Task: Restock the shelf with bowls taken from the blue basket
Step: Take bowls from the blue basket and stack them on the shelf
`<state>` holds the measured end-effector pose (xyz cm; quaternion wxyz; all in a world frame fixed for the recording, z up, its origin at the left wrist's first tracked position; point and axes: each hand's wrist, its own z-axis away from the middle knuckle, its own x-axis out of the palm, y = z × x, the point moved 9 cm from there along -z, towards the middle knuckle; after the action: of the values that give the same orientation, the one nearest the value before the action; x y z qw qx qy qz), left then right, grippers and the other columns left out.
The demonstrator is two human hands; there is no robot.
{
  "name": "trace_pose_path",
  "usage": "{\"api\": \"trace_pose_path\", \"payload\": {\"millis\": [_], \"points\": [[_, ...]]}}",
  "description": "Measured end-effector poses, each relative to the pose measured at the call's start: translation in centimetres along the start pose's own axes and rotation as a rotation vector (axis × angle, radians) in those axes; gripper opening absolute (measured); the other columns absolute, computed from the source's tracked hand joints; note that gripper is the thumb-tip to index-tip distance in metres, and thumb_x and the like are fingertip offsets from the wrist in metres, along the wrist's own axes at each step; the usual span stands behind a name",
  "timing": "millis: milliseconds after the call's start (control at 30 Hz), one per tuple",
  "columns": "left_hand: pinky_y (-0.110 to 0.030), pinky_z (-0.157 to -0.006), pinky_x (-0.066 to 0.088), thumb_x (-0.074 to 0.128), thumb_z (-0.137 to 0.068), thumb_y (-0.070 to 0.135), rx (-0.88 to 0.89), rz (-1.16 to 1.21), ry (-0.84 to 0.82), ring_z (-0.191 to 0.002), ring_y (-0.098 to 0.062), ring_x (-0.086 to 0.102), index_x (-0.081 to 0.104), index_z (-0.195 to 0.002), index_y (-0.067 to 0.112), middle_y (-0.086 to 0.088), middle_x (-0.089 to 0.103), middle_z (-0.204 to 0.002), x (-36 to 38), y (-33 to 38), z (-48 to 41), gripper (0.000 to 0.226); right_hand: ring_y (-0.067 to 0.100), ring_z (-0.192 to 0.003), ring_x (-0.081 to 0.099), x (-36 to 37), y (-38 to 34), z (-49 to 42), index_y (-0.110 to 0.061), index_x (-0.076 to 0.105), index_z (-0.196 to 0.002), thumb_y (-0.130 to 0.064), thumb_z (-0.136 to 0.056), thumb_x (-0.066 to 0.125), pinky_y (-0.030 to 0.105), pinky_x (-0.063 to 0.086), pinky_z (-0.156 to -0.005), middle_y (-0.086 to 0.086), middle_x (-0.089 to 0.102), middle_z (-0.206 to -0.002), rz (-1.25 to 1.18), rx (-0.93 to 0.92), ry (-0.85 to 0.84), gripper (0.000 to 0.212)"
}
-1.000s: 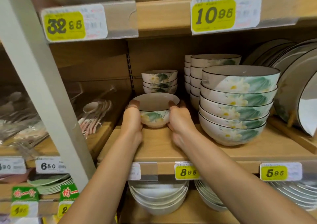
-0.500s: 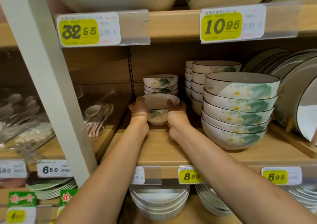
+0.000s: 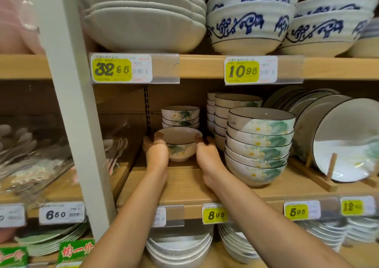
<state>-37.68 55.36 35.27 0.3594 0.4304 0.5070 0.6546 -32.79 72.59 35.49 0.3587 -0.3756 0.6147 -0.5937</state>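
The left hand [image 3: 156, 151] and the right hand [image 3: 206, 155] cupped a small cream porcelain bowl [image 3: 180, 144] between them, one on each flank; each thumb lay hooked over the rim and the fingers curled round the outer wall, so both hands gripped it. The bowl stood upright, mouth up; its inside was plain and pale, a thin dark line ran round the rim, and a green leaf motif showed on the wall between the hands above a short, narrow foot. That foot met the light wooden shelf board [image 3: 184, 185] or hung just over it; which, I could not tell.

Directly behind the bowl, nearly touching it, stood a short stack of matching small floral bowls [image 3: 180, 114]; to the right of the bowl, just beside the right hand, rose a taller stack of larger bowls painted with white flowers and green leaves [image 3: 259, 144]; farther right of the bowl, dark-rimmed white plates [image 3: 338, 140] leaned on edge in a wooden rack. Below the bowl, on the board's front edge, hung a yellow price label reading 8.95 [image 3: 215, 215]; above the bowl, on the next shelf, sat white ribbed bowls with blue scrollwork [image 3: 250, 25]; left of the bowl, past a white upright post [image 3: 75, 103], lay packets of spoons [image 3: 114, 150].
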Motion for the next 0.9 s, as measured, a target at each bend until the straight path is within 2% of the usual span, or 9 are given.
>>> {"api": "trace_pose_path", "payload": {"millis": [100, 167, 267, 333, 433, 567, 700, 800, 900], "points": [[-0.037, -0.089, 0.038, 0.043, -0.096, 0.04, 0.121, -0.067, -0.085, -0.112, -0.023, 0.051, 0.042, -0.14, 0.017, -0.008, 0.053, -0.131, -1.8, 0.5, 4.7, 0.05, 0.02, -0.13, 0.043, -1.8, -0.8, 3.1, -0.017, 0.033, -0.147, -0.043, -0.097, 0.045, 0.035, 0.034, -0.109, 0.002, 0.045, -0.144, -0.021, -0.067, -0.024, 0.057], [-0.035, -0.084, 0.041, 0.043, -0.095, 0.037, 0.209, -0.087, -0.164, -0.101, -0.015, 0.052, 0.052, -0.124, 0.026, -0.001, 0.057, -0.12, -2.8, 1.2, 8.2, 0.033, 0.014, -0.117, 0.047, -2.7, -1.5, 5.6, -0.022, 0.044, -0.138, -0.043, -0.098, 0.043, 0.03, 0.037, -0.099, -0.002, 0.052, -0.134, -0.006, -0.137, -0.068, 0.045], [-0.02, -0.071, 0.041, 0.039, -0.099, 0.032, 0.293, -0.078, -0.255, -0.091, 0.002, 0.053, 0.058, -0.094, 0.037, 0.014, 0.061, -0.101, -4.5, 2.5, 13.4, 0.02, 0.012, -0.108, 0.054, -4.0, -1.4, 8.9, -0.031, 0.058, -0.108, -0.04, -0.099, 0.043, 0.04, 0.043, -0.103, -0.007, 0.061, -0.111, -0.047, -0.151, -0.145, 0.02], [-0.02, -0.075, 0.043, 0.039, -0.1, 0.029, 0.313, -0.05, -0.262, -0.096, 0.001, 0.058, 0.063, -0.097, 0.033, 0.012, 0.066, -0.103, -6.4, 2.4, 16.7, 0.024, 0.012, -0.105, 0.057, -5.1, -0.9, 11.2, -0.03, 0.061, -0.094, -0.039, -0.1, 0.043, 0.042, 0.046, -0.102, -0.009, 0.062, -0.102, -0.089, -0.14, -0.187, 0.02], [-0.026, -0.085, 0.049, 0.039, -0.097, 0.02, 0.273, 0.027, -0.217, -0.102, -0.01, 0.066, 0.069, -0.097, 0.02, -0.001, 0.074, -0.103, -9.8, 1.4, 20.7, 0.03, 0.011, -0.105, 0.061, -6.8, 0.1, 14.5, -0.024, 0.065, -0.098, -0.038, -0.101, 0.043, 0.036, 0.049, -0.099, -0.005, 0.066, -0.104, -0.169, -0.087, -0.26, 0.027], [-0.029, -0.084, 0.053, 0.035, -0.098, 0.016, 0.182, 0.062, -0.167, -0.097, -0.018, 0.07, 0.068, -0.098, 0.009, -0.009, 0.075, -0.099, -14.1, -1.0, 25.5, 0.034, 0.013, -0.102, 0.065, -8.6, 2.5, 19.2, -0.017, 0.067, -0.094, -0.035, -0.102, 0.04, 0.029, 0.051, -0.09, 0.001, 0.069, -0.101, -0.24, 0.001, -0.321, 0.033], [-0.028, -0.079, 0.052, 0.03, -0.1, 0.014, 0.115, 0.044, -0.088, -0.088, -0.022, 0.068, 0.063, -0.103, 0.001, -0.015, 0.071, -0.1, -18.7, -3.2, 28.4, 0.035, 0.016, -0.093, 0.07, -8.3, 4.9, 23.5, -0.013, 0.067, -0.091, -0.033, -0.103, 0.039, 0.032, 0.053, -0.085, 0.007, 0.072, -0.097, -0.252, 0.088, -0.388, 0.036], [-0.023, -0.073, 0.05, 0.028, -0.1, 0.014, 0.101, -0.007, -0.007, -0.084, -0.018, 0.065, 0.061, -0.106, 0.002, -0.015, 0.069, -0.099, -23.4, -4.9, 29.7, 0.035, 0.018, -0.084, 0.071, -6.5, 7.7, 26.9, -0.012, 0.066, -0.088, -0.031, -0.103, 0.04, 0.031, 0.054, -0.077, 0.008, 0.073, -0.09, -0.249, 0.175, -0.462, 0.036], [-0.03, -0.081, 0.048, 0.027, -0.101, 0.018, 0.061, -0.082, 0.041, -0.088, -0.02, 0.065, 0.063, -0.097, 0.006, -0.011, 0.07, -0.096, -27.3, -6.6, 29.9, 0.039, 0.017, -0.077, 0.069, -4.1, 10.7, 30.0, -0.011, 0.064, -0.087, -0.03, -0.103, 0.038, 0.025, 0.054, -0.067, 0.008, 0.072, -0.086, -0.204, 0.248, -0.547, 0.036]]}}
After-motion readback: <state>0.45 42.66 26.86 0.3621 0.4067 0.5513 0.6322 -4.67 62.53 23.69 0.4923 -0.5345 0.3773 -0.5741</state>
